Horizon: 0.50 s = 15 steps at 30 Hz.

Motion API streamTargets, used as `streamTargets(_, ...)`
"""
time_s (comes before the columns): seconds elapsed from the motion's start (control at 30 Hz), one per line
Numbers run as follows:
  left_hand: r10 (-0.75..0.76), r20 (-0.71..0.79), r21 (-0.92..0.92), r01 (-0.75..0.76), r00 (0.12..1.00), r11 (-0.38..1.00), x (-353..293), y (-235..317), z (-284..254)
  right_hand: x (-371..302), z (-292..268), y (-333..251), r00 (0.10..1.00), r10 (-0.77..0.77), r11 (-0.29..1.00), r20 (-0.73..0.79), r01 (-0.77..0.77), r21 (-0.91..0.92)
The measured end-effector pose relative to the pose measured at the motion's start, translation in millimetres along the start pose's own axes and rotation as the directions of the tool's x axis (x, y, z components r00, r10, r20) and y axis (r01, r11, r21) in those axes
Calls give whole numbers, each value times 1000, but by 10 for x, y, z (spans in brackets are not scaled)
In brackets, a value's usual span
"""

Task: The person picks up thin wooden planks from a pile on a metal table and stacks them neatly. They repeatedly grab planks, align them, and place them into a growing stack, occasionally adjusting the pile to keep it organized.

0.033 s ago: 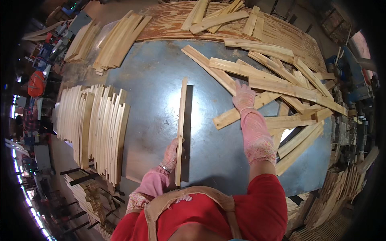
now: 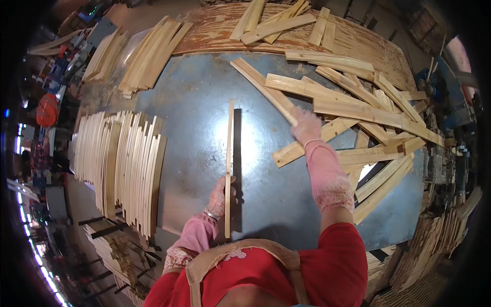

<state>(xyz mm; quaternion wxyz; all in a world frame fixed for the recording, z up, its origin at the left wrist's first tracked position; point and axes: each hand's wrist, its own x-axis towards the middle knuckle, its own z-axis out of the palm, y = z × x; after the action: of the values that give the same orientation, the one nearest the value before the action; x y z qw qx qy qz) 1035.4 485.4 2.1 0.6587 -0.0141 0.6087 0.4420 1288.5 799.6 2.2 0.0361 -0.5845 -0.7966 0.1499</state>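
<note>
On the blue-grey tabletop [image 2: 189, 102], my left hand [image 2: 219, 198], in a pale glove, grips a long wooden slat [image 2: 229, 153] by its lower half. The slat stands on its narrow edge, pointing away from me, with a dark shadow along its right side. My right hand [image 2: 307, 128], also gloved, is closed around the near end of another slat [image 2: 263, 87] that slants away to the far left. Its fingertips are partly hidden by the hand itself. Just right of that hand begins a loose heap of crossed slats [image 2: 373, 112].
Rows of slats on edge [image 2: 138, 174] stand tightly packed at the left. Two flatter bundles [image 2: 153, 56] lie beyond them. More loose slats [image 2: 279, 25] rest on a worn plywood sheet [image 2: 204, 30] at the far side. Stacked wood [image 2: 424, 256] is at the lower right.
My right hand has shifted slightly left and toward me, closing over the slat's near end, which swung a little left. The slat in my left hand has turned more edge-on.
</note>
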Motion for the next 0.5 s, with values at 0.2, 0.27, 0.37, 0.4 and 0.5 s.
streamTargets(0.2, -36, 222, -283, 100, 974, 954, 453, -173, 187, -1201, -84, -972, 474, -596, 802, 648, 398, 446)
streamTargets(0.27, 24, 317, -327, 85, 948, 941, 516, -310, 122, -912, -403, -944, 495, -649, 728, 578, 623, 285)
streamTargets(0.37, -47, 305, -275, 135, 951, 952, 500, -410, 50, 17, -177, 308, 690, -718, 691, -92, 690, -218)
streamTargets(0.4, -41, 316, -260, 128, 948, 957, 498, -434, -33, 262, -384, 600, 785, -614, 780, -87, 586, -221)
streamTargets(0.5, -36, 598, -424, 354, 801, 833, 546, -305, -191, 733, -654, 1392, 979, -200, 891, -47, 162, -424)
